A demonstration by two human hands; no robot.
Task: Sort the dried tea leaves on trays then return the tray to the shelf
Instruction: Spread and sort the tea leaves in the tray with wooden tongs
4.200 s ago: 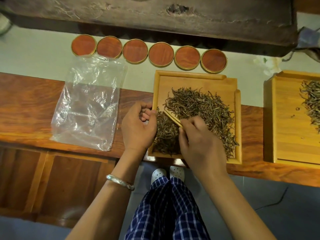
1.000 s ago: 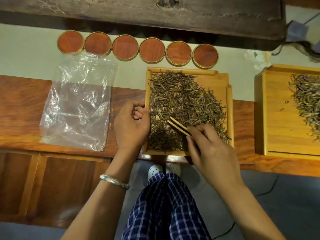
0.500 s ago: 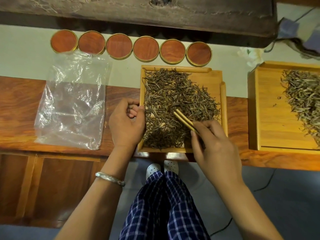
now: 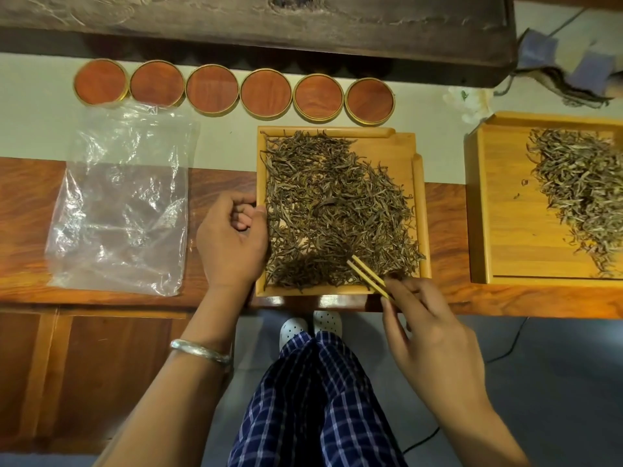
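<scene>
Right hand (image 4: pixel 435 335) pinches tweezers (image 4: pixel 365 276) into tea leaves (image 4: pixel 330 210); left hand (image 4: pixel 232 241), loosely curled, rests against the tray (image 4: pixel 416 210), plastic bag (image 4: pixel 124 203) left.

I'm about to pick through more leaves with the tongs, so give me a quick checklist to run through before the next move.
1. Left hand steadying the square bamboo tray at its left edge: ok.
2. Right hand gripping the thin bamboo tongs: ok.
3. Tong tips in the dark dried tea leaves: ok.
4. Leaf caught between the tips: cannot tell.
5. Tray fully on the reddish wooden bench: not ok, its near edge reaches the bench's front edge.
6. Leaves spread thin for sorting: ok.
</scene>
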